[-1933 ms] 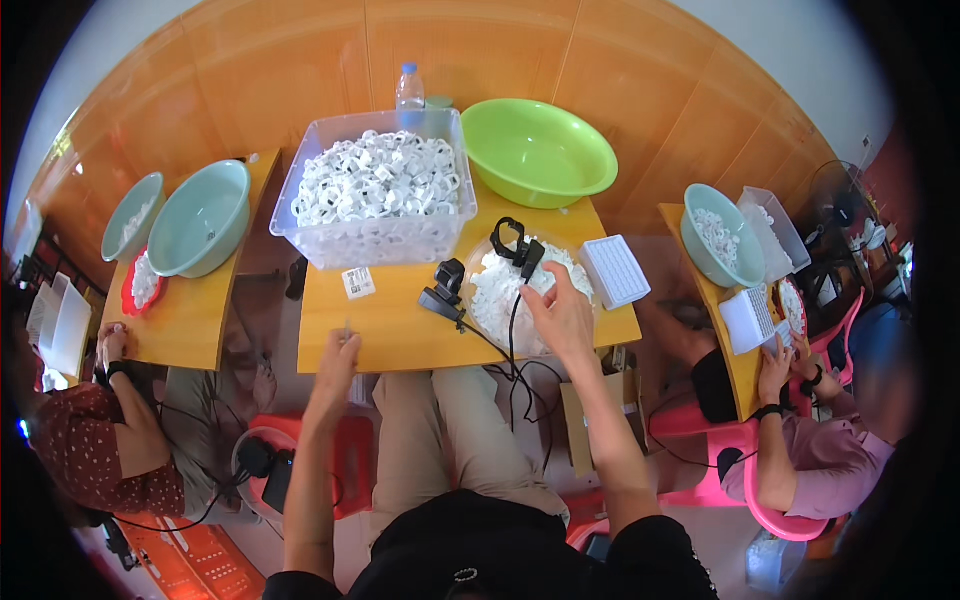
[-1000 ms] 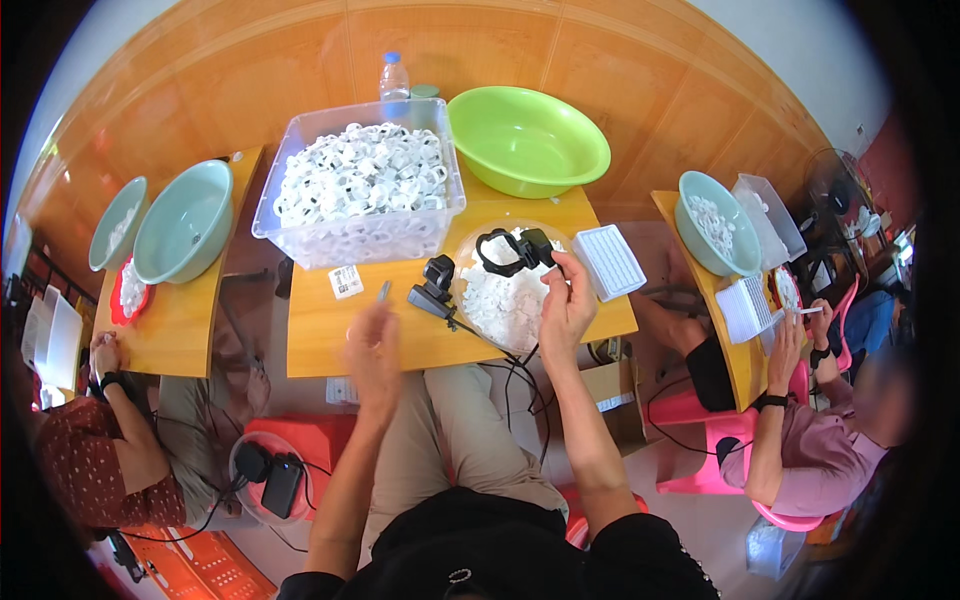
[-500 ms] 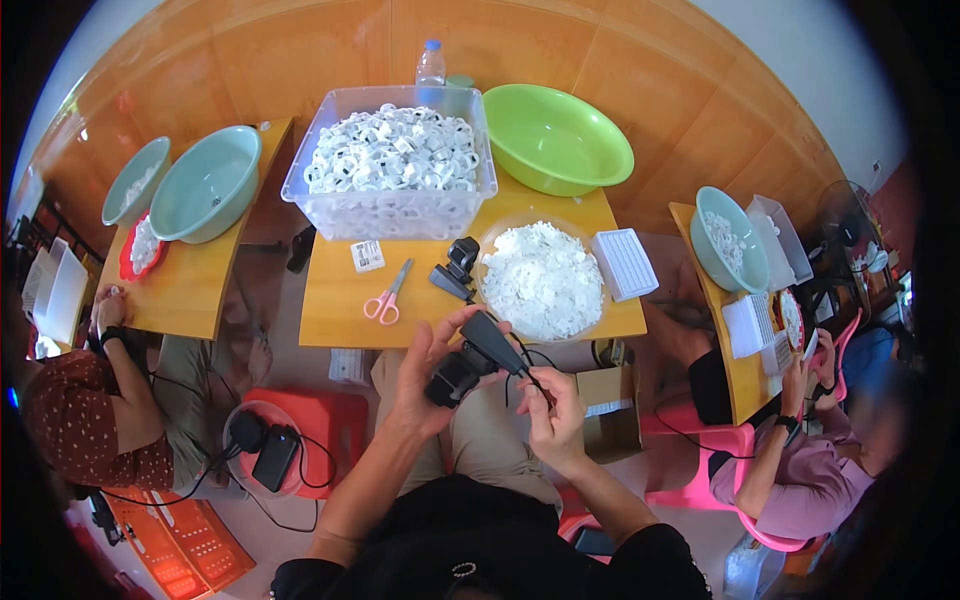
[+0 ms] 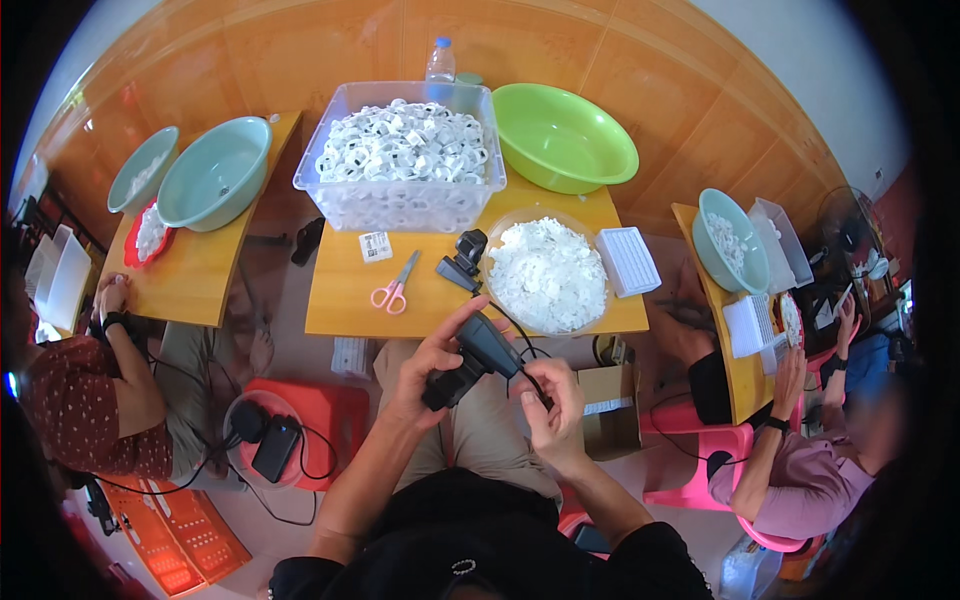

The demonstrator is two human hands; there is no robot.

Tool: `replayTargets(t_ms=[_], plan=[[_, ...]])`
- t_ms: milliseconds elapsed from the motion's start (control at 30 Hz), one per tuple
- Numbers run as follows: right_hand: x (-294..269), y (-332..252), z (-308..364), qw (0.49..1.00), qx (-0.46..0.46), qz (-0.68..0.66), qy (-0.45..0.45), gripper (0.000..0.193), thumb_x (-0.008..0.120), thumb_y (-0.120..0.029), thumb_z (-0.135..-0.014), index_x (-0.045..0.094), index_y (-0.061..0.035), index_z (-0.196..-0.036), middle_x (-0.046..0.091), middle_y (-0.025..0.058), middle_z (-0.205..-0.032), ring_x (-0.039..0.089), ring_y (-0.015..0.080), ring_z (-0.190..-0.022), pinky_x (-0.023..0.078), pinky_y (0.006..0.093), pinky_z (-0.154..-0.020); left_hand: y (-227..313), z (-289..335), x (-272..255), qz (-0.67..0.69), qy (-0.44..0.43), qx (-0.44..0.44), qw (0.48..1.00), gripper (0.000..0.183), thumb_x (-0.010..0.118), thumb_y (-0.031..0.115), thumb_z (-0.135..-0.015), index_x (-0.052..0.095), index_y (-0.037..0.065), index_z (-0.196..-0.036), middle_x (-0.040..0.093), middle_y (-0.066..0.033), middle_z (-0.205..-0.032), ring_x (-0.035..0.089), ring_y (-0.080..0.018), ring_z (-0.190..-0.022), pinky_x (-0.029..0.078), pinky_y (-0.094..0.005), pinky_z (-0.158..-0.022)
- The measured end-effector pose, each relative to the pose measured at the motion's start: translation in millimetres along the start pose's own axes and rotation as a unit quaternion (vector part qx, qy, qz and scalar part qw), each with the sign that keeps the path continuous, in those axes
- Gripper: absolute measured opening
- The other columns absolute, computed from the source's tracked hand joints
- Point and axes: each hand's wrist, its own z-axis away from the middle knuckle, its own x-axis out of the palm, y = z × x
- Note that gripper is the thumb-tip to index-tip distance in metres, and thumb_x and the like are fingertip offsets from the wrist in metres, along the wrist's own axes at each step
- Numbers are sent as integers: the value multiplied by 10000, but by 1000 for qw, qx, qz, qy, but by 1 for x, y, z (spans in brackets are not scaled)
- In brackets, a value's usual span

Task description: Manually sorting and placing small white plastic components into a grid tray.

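Note:
Above my lap, my left hand (image 4: 422, 378) is wrapped round a black device (image 4: 488, 346) with a thick dark strap or band beneath it. Out of its narrow end comes a thin black cable (image 4: 542, 392), pinched in the fingers of my right hand (image 4: 556, 415). On the table edge beyond lies a similar black device (image 4: 463, 262) with a band. Beside it are pink-handled scissors (image 4: 392, 292) and a clear round bowl (image 4: 488, 290) heaped with small white pieces.
A clear bin (image 4: 390, 212) of white ring-like parts and a green basin (image 4: 565, 140) stand at the back of the table. A white ridged tray (image 4: 628, 262) sits right. Co-workers sit at tables on both sides. A red stool (image 4: 345, 415) stands left of my legs.
The black device has tilted and sunk slightly in my left hand. My right hand keeps its hold on the cable. The right-hand co-worker's hands have shifted. The whole view has turned a little.

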Motion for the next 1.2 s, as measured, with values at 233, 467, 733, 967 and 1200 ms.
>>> replayTargets(t_ms=[233,467,733,967,1200], plan=[[6,-37,-36,989,61,127,-49,399,678,-89,-743,531,16,-1099,529,119,-939,542,149,-631,440,249,-555,-12,-2,-3,-41,-37,0,998,789,522,205,-671,260,29,-1394,446,-196,-1275,466,-280,-1164,360,-361,-999],[0,-37,-36,943,292,-161,-3,394,674,-67,-767,530,26,-1122,501,79,-920,528,103,-701,428,207,-541,-12,1,0,-35,-40,-13,998,735,501,414,-805,271,39,-1394,426,-140,-1282,440,-223,-1164,327,-342,-995],[0,-28,-31,989,124,-4,76,395,684,-52,-763,530,39,-1115,473,61,-896,507,100,-768,441,205,-622,-16,13,-9,-373,31,152,915,492,740,44,-699,505,1,-1129,565,-77,-1066,525,-157,-1030,392,-293,-909],[1,-29,-28,982,156,-48,98,424,719,-28,-725,535,45,-1100,453,48,-934,481,92,-755,447,205,-622,-19,8,-16,-284,-3,130,950,387,697,-9,-733,521,-4,-1078,580,-35,-970,539,-103,-914,405,-261,-866],[-1,-33,-30,990,92,91,57,508,762,-54,-670,533,44,-1113,473,65,-898,496,101,-738,438,205,-596,-25,6,-29,-184,-23,69,980,387,671,-25,-746,500,18,-1091,562,-31,-1005,524,-99,-937,409,-241,-838]])
